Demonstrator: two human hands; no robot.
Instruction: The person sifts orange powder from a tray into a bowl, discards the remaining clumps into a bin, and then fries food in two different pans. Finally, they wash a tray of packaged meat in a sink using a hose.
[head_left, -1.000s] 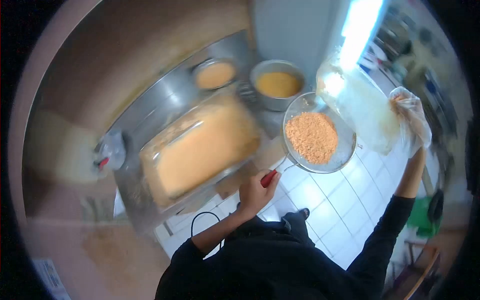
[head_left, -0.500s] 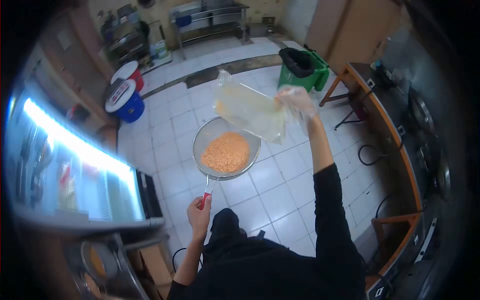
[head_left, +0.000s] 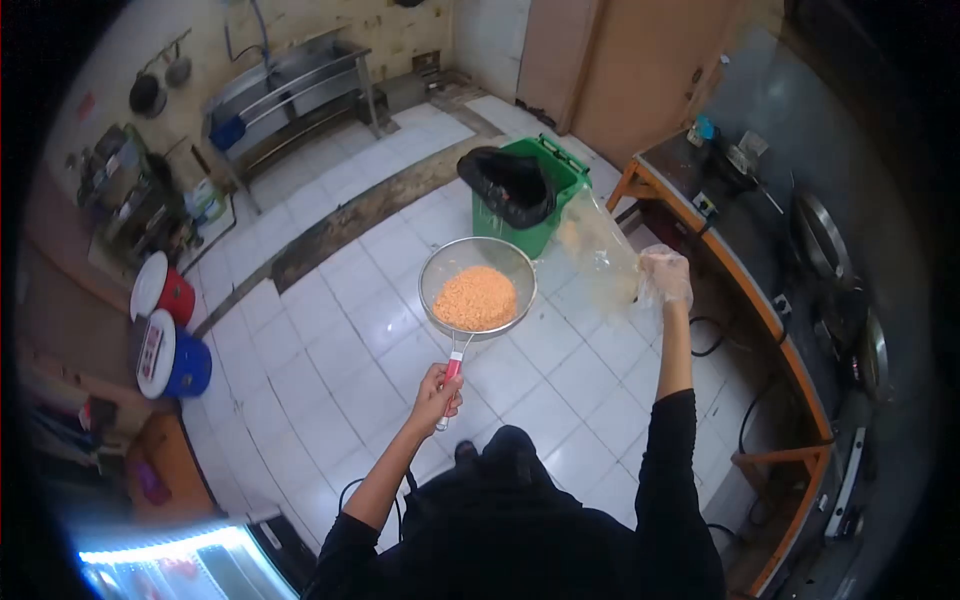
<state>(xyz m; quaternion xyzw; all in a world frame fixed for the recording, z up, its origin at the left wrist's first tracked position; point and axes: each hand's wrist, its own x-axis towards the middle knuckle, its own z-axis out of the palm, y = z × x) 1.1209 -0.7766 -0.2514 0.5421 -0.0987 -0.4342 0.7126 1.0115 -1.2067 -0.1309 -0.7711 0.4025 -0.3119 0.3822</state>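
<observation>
My left hand (head_left: 436, 396) is closed around the red-and-white handle of a round wire-mesh strainer (head_left: 517, 262). In the strainer lies a heap of orange, crumbly food bits (head_left: 476, 299). My right hand (head_left: 665, 276), in a clear plastic glove, grips the edge of a see-through plastic bag (head_left: 600, 240). The bag hangs to the left of that hand, apart from the strainer, with a little orange residue showing through it. Behind the bag and strainer stands a green bin (head_left: 548, 160) with a black liner (head_left: 508, 188).
A black counter on an orange frame (head_left: 735, 265) runs along the right, with pans (head_left: 822, 235) on it. Blue (head_left: 190, 362) and red (head_left: 176, 297) lidded buckets stand at left. A metal sink (head_left: 290, 85) is at the back, and a lit display case (head_left: 190, 565) at lower left.
My view has turned toward the bin and counter. The right hand has carried the bag away from above the strainer, to the right. The left hand still holds the strainer.
</observation>
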